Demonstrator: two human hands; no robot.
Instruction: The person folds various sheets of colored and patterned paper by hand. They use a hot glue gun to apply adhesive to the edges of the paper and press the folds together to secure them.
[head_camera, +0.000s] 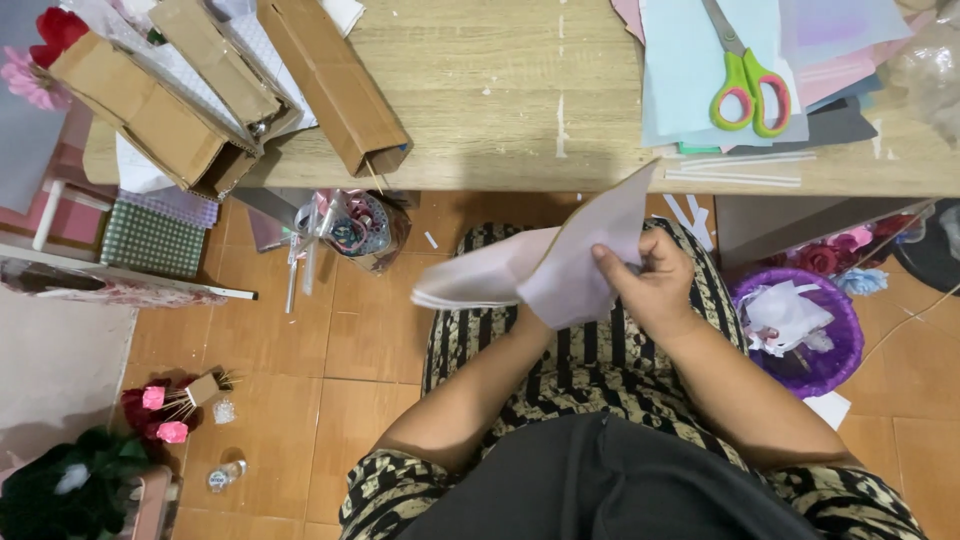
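Observation:
My right hand (652, 282) grips a pale pink folded sheet of paper (580, 258) above my lap, thumb pressed on its right edge. The sheet rises to a point near the edge of the wooden table (480, 90). My left hand is hidden behind the paper; only its forearm (470, 400) shows, reaching up under the sheet, which also spreads leftward in several layers (470, 280). Green-and-orange-handled scissors (748, 78) lie on a stack of coloured paper sheets (690, 70) on the table, beyond my right hand.
Long cardboard boxes (230, 90) lie on the table's left. White sticks (740, 170) rest near its front edge. On the orange tiled floor stand a purple basket (800, 330) with paper scraps, a wrapped bundle (355, 228), and pink paper flowers (165, 415).

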